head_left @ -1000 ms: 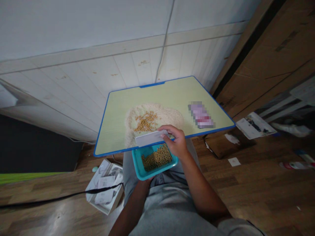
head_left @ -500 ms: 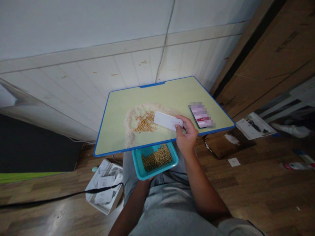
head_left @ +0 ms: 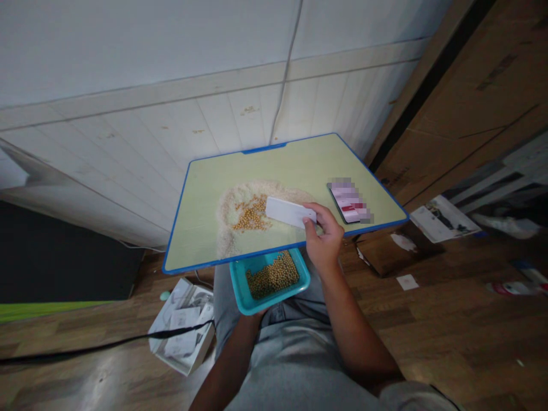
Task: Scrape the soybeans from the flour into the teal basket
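My right hand [head_left: 324, 228] pinches the right end of a flat white rectangular piece [head_left: 286, 212] between thumb and fingers. Its free left end is at the edge of a small heap of soybeans [head_left: 252, 214] on the pale green folding table [head_left: 205, 188]. A band of fine white grains, like rice [head_left: 225, 208], curves around the beans. Below the table's front edge, a teal plastic basin [head_left: 240, 288] over the lap holds many more soybeans [head_left: 278, 274]. My left hand [head_left: 256, 315] reaches beneath the basin; its fingers are hidden by it.
A phone [head_left: 347, 201] with a blurred screen lies on the table's right side. On the floor stand an open white box [head_left: 184, 328] at left and a cardboard box [head_left: 387, 251] at right. A black strap [head_left: 128, 338] crosses at left. The wall [head_left: 171, 125] is behind the table.
The white piece and my right hand have shifted very slightly left and down. The basin, my left arm and the phone have hardly moved.
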### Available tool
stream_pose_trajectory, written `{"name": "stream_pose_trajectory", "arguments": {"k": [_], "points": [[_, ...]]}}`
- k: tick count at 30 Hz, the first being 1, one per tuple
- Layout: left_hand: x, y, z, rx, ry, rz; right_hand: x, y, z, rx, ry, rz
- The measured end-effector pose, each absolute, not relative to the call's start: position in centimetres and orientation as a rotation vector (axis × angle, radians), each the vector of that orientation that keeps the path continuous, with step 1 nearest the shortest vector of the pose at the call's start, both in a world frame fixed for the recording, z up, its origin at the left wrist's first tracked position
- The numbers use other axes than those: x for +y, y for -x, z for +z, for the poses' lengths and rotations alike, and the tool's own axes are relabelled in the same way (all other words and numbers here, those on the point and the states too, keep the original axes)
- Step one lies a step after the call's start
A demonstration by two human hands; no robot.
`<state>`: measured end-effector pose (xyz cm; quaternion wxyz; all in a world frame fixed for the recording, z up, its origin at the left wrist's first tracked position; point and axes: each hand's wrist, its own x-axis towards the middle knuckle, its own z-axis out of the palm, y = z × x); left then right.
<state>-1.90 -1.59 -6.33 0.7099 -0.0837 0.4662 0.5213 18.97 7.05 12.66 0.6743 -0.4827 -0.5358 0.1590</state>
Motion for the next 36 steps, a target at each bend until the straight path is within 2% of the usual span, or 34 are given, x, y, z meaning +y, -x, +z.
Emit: {"name": "stream_pose_trajectory", "arguments": {"k": [18, 36], "points": [[-1.6, 1.9, -7.5, 1.017, 0.116, 1.151, 6.8, -19.1, 13.1, -1.277, 1.049, 0.376], [-1.4, 1.4, -4.5, 1.084, 0.266, 1.171, 6.5, -20.3, 13.0, -1.227, 1.038, 0.405]]}}
